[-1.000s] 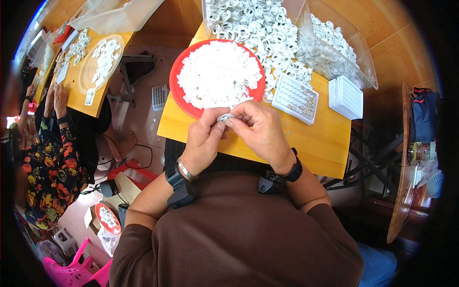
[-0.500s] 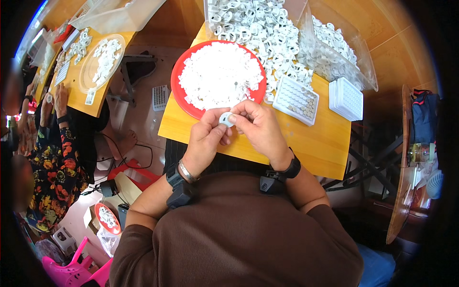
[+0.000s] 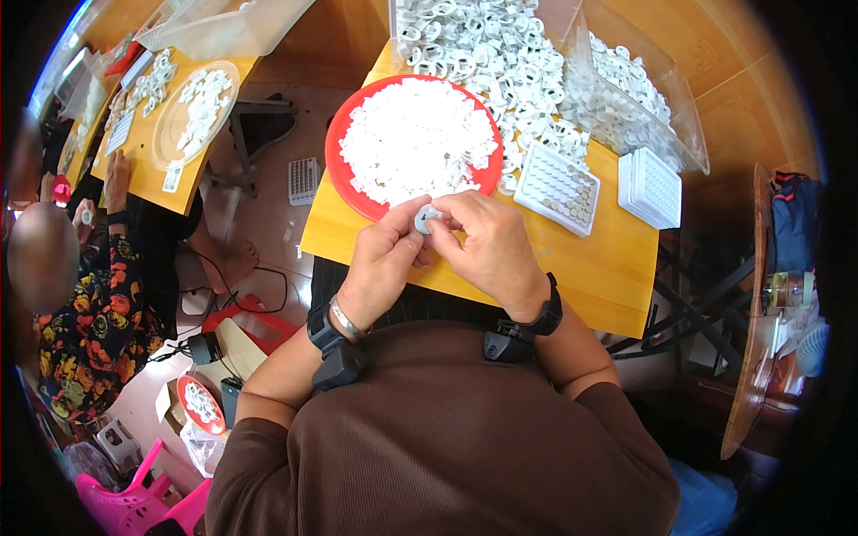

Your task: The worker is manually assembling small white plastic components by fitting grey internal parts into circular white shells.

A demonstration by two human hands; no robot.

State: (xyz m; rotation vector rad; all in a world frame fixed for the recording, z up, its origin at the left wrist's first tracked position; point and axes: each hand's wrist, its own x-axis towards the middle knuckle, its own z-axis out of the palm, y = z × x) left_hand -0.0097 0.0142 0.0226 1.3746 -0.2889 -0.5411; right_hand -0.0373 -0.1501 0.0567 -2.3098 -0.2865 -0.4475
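Note:
A small round white plastic piece (image 3: 424,220) with a dark slot is pinched between my two hands, just in front of the red plate. My left hand (image 3: 384,255) holds it from the left with thumb and fingertips. From the right, the thumb and index finger of my right hand (image 3: 492,241) press against it. Behind them the round red plate (image 3: 334,147) carries a heap of small white parts (image 3: 416,143). To the right lies a white tray (image 3: 556,189) of small cells, several filled with coin-like round discs.
White ring-shaped parts (image 3: 487,54) are piled behind the plate, beside a clear bin (image 3: 643,98) of similar parts. A stack of white trays (image 3: 650,188) stands at the table's right. To the left, another person (image 3: 98,313) sits at a second table (image 3: 192,183).
My right hand has rolled over slightly, its fingers folding closer round the white piece, which has turned. The person on the left has shifted, one hand leaving the table.

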